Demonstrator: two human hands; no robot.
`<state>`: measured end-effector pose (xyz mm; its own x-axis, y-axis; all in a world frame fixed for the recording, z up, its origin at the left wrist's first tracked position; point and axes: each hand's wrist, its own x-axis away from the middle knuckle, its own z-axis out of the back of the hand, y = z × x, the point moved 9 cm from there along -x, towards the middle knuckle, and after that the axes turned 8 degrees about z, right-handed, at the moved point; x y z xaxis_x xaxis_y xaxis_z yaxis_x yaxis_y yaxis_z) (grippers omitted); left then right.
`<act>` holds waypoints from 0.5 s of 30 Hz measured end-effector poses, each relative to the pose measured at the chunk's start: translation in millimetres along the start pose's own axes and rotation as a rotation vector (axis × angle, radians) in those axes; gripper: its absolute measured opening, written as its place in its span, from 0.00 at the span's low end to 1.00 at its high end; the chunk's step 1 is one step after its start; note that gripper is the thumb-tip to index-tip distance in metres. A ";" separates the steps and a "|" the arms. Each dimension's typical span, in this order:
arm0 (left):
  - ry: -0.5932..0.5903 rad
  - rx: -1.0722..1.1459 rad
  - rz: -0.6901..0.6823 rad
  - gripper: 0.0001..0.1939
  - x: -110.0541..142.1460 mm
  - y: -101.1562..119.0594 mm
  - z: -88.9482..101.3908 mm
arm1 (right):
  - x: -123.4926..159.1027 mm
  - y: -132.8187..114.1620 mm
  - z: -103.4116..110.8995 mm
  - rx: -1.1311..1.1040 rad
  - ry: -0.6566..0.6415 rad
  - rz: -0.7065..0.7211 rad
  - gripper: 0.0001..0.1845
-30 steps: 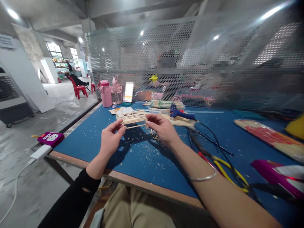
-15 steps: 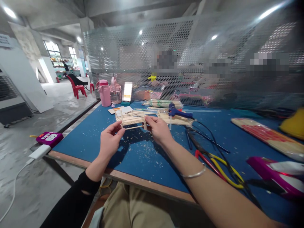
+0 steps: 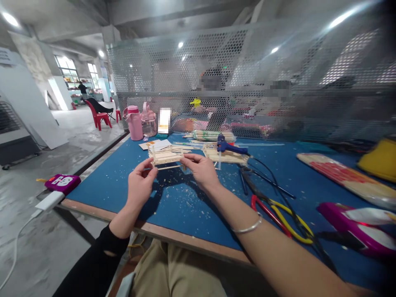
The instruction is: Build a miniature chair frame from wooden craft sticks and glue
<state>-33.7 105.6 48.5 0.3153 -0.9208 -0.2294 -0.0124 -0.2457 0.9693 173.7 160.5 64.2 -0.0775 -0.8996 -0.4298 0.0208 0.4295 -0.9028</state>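
Observation:
Between my hands is a small wooden stick frame (image 3: 168, 157), built of thin pale sticks with short legs, held just above the blue table (image 3: 182, 214). My left hand (image 3: 140, 181) pinches its left end with thumb and fingertips. At the right end, my right hand (image 3: 202, 171) is closed on a corner post, its fingertips partly hiding that corner. Behind the frame lie loose thin sticks (image 3: 187, 149). To the right, a blue glue gun (image 3: 230, 146) rests on another flat stick piece (image 3: 213, 154).
Pliers with red and yellow handles (image 3: 291, 214) lie right of my forearm, beside a purple-and-white device (image 3: 355, 227). A packet of sticks (image 3: 346, 175) is further right. Pink jugs (image 3: 135, 123) and a bundle of sticks (image 3: 213, 135) stand before a perforated screen (image 3: 247, 82). Wood scraps dot the table.
The view has shifted slightly to the right. The stick frame stays between both hands and is tilted a little differently; my right hand's fingers have shifted slightly on its right corner.

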 end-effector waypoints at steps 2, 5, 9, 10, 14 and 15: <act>0.013 -0.023 0.003 0.21 -1.1 -1.7 3.8 | 0.5 2.3 -1.9 -0.011 -0.035 -0.002 0.15; 0.052 -0.114 0.002 0.18 -0.7 -2.1 13.6 | 3.3 4.0 -8.9 -0.012 -0.121 0.004 0.14; 0.020 -0.169 0.000 0.16 2.0 -1.1 22.8 | 10.4 8.2 -20.7 -0.061 -0.219 -0.059 0.15; 0.003 -0.174 0.002 0.16 2.7 -1.4 23.6 | 12.1 9.6 -22.6 -0.088 -0.228 -0.087 0.16; -0.003 -0.212 0.030 0.16 5.3 -6.6 25.4 | 15.7 7.0 -25.3 -0.075 -0.270 -0.082 0.16; 0.003 -0.209 0.038 0.16 6.1 -8.5 25.6 | 15.4 3.6 -24.9 -0.022 -0.289 -0.035 0.15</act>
<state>-56.0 94.3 36.6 0.3210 -0.9273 -0.1926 0.1729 -0.1426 0.9746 147.7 150.2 54.7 0.2092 -0.8978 -0.3875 0.0016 0.3966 -0.9180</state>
